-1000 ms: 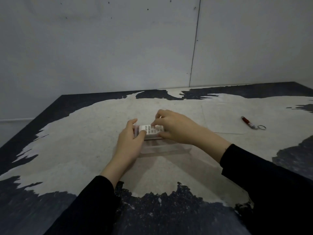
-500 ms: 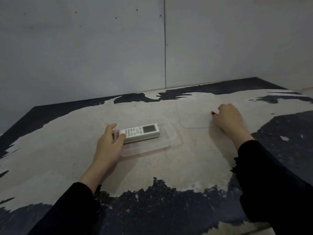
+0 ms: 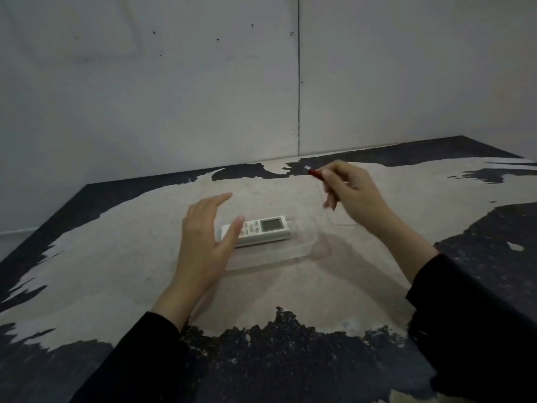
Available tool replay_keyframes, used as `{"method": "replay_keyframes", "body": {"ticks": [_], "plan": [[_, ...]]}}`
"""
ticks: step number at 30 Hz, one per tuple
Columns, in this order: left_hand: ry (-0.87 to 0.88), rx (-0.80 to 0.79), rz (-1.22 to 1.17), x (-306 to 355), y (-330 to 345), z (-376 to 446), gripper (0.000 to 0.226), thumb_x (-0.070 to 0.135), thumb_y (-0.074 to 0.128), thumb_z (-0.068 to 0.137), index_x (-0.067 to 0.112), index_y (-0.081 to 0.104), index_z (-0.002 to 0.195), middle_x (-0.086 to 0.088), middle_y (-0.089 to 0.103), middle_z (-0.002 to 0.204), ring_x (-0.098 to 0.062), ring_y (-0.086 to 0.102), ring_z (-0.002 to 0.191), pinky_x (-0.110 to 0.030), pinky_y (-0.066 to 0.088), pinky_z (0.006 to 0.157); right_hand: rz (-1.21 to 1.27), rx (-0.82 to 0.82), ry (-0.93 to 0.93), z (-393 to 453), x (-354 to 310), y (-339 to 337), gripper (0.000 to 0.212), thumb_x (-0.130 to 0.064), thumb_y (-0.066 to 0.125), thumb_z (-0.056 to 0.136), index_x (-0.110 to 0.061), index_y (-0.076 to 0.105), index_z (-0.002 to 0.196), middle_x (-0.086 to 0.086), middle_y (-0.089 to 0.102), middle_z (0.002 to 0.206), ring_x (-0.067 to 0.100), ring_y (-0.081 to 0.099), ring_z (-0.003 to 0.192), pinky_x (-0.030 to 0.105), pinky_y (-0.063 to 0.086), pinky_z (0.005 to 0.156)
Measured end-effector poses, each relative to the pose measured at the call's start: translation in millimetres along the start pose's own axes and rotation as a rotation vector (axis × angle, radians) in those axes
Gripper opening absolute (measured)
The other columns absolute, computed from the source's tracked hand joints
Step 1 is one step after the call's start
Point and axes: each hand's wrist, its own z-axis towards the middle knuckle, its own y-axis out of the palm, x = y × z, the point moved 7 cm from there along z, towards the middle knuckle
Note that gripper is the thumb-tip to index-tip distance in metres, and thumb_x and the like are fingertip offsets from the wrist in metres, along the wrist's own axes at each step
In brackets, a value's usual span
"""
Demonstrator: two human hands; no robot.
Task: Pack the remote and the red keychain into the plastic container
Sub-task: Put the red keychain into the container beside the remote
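Clear plastic container (image 3: 302,245) lies on the bench (image 3: 122,257), roughly centre of the head view; taken as the landmark for all positions below. Its walls are see-through and hard to trace against the pale worn surface, so the exact outline is uncertain.

White remote (image 3: 257,230) lies flat inside the container, along its far side, long axis running left to right. Grey display sits toward its right end, keypad toward the left; the left end is partly hidden by a thumb.

Left hand (image 3: 206,242) is at the container's left end, palm facing right, fingers (image 3: 215,200) spread and extended. The thumb crosses in front of the remote's left end. Contact with the remote or the container wall cannot be confirmed from this angle. It holds nothing.

Right hand (image 3: 353,190) is raised beyond and to the right of the container, clear of the bench. Its thumb and forefinger pinch the red keychain (image 3: 315,173), whose red body points up and to the left with a small silver tip at the far end. The remaining digits curl loosely below. Any key ring is not visible.

A faint flat transparent sheet (image 3: 343,222), possibly a lid, lies on the bench just right of the container, under the right hand.

Black sleeves cover both forearms.
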Motion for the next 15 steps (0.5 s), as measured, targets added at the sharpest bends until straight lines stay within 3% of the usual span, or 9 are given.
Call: {"method": "replay_keyframes", "body": {"ticks": [2,5,8,12,15], "plan": [[0.109,-0.039,-0.006,22,2,-3,0.046,0.046,0.053,0.085,0.021,0.053,0.123,0.013,0.054,0.119,0.000,0.046,0.112,-0.026,0.032,0.100,-0.046,-0.157,-0.031,-13,-15,33,0.016,-0.013,0.051,0.093,-0.006,0.064,0.092,-0.007,0.055,0.063,0.001,0.049,0.042,0.012,0.038,0.043],[0.203,-0.064,-0.031,38,10,-7,0.037,0.040,0.060,0.082,0.024,0.058,0.116,0.024,0.056,0.107,0.018,0.044,0.102,-0.024,0.032,0.095,-0.161,-0.340,-0.108,-29,-24,68,0.014,-0.016,0.056,0.091,-0.012,0.070,0.093,-0.018,0.060,0.067,-0.006,0.055,0.056,0.008,0.040,0.051],[0.230,-0.086,-0.043,36,11,-7,0.019,0.024,0.068,0.081,0.022,0.066,0.099,0.018,0.064,0.090,0.006,0.056,0.087,-0.031,0.042,0.088,-0.166,-0.406,-0.146,-36,-23,81,0.013,-0.016,0.060,0.089,-0.010,0.069,0.095,-0.003,0.065,0.076,-0.002,0.055,0.059,0.009,0.042,0.056],[0.114,-0.108,-0.089,25,6,-2,0.013,0.008,0.070,0.077,0.016,0.070,0.087,0.008,0.063,0.080,-0.006,0.060,0.079,-0.014,0.046,0.075,-0.255,-0.394,-0.160,-32,-13,81,0.026,-0.016,0.068,0.082,-0.016,0.064,0.107,0.000,0.065,0.088,0.006,0.056,0.066,0.016,0.048,0.063],[0.003,-0.186,-0.058,11,9,1,0.012,0.006,0.071,0.075,0.014,0.072,0.084,0.005,0.066,0.079,-0.006,0.060,0.075,-0.009,0.045,0.073,-0.327,-0.374,-0.140,-29,-5,77,0.018,-0.007,0.069,0.080,-0.011,0.067,0.097,0.001,0.067,0.085,0.015,0.062,0.075,0.026,0.052,0.072]]}}
